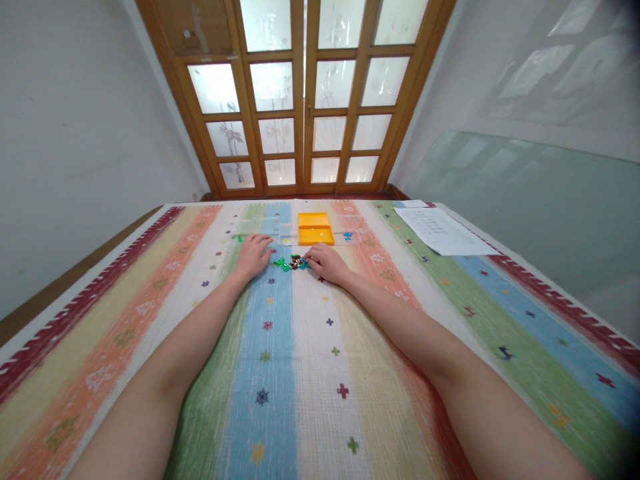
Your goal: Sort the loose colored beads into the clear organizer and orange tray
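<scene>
My left hand [254, 255] lies with fingers stretched out near a clear plastic box [270, 225], just left of the loose pieces. A small pile of tiny pieces [295, 263], green, dark red and blue, rests on the cloth between my hands. At the pile's right edge, my right hand [327, 263] has its fingers bent and drawn together on the blue pieces; what sits between the fingertips is too small to make out. Behind the pile stands an open orange-yellow box [315, 219]. Green pieces [240, 238] lie in the clear box on the left. Blue pieces [348, 236] are in a clear box on the right.
A striped tablecloth [267, 420] covers the table. Printed paper sheets [440, 230] lie at the far right. Beyond the far table edge are wooden glass-paned doors [304, 133]. A glass panel [525, 207] leans by the right wall.
</scene>
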`<move>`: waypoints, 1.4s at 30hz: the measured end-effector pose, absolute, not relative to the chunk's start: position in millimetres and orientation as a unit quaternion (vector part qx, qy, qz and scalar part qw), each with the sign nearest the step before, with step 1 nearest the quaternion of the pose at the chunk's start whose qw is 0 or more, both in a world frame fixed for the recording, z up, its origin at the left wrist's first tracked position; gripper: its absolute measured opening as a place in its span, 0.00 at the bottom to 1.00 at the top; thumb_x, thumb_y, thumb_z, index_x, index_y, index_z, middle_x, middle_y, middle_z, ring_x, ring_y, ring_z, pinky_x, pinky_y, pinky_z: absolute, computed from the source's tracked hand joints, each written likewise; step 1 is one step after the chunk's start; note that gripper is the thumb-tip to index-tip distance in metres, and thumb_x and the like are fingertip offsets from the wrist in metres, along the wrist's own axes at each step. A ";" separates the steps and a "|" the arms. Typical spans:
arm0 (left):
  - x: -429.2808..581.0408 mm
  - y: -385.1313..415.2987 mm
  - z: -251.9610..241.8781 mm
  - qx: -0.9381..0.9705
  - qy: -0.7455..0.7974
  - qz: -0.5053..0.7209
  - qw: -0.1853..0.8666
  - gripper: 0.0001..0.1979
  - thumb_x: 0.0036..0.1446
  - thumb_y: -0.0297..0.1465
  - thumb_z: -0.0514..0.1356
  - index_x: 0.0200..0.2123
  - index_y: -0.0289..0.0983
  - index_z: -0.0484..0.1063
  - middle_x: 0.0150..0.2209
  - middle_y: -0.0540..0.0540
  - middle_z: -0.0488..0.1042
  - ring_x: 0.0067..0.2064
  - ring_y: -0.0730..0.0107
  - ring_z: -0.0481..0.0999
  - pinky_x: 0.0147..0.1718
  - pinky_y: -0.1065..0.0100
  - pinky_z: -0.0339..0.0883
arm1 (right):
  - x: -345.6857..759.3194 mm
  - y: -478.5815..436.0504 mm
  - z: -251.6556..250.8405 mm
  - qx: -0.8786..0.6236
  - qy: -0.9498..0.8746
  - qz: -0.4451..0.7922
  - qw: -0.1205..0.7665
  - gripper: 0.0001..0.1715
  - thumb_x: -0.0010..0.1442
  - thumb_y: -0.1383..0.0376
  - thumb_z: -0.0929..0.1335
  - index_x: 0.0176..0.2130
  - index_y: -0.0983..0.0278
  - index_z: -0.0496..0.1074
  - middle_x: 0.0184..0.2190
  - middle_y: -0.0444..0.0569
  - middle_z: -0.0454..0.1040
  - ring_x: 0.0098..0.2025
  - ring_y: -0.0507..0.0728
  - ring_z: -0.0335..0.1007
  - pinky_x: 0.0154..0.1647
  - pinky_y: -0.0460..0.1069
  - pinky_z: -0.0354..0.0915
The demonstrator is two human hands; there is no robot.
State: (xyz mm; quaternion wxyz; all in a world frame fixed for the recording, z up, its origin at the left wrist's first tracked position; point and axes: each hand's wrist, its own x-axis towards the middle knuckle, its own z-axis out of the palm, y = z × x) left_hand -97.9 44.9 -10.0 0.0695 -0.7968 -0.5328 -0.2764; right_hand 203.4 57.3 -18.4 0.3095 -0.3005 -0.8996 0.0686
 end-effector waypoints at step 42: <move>-39.4 15.3 -4.6 -0.836 -0.495 -0.236 -0.027 0.08 0.63 0.35 0.63 0.39 0.42 0.84 0.40 0.44 0.80 0.48 0.56 0.73 0.54 0.54 0.65 | 202.1 52.6 -14.7 -0.307 -0.896 0.070 0.314 0.06 0.69 0.67 0.69 0.42 0.62 0.79 0.37 0.50 0.77 0.43 0.58 0.70 0.47 0.52 0.63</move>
